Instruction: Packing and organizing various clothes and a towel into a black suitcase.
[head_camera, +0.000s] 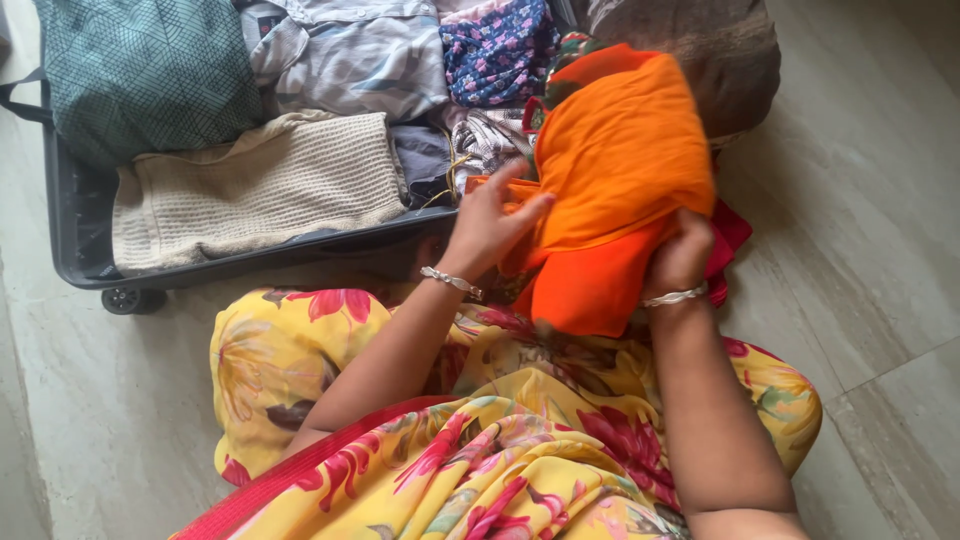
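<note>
Between both hands' fingers (520, 205), folded orange cloth (620, 160).

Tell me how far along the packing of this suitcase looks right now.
Mostly done: the open dark suitcase already holds a folded cream knitted cloth, a green checked bundle and a blue floral garment. In hand: both the left hand and right hand grip a folded orange cloth above its edge. Left: laying that piece inside.
</note>
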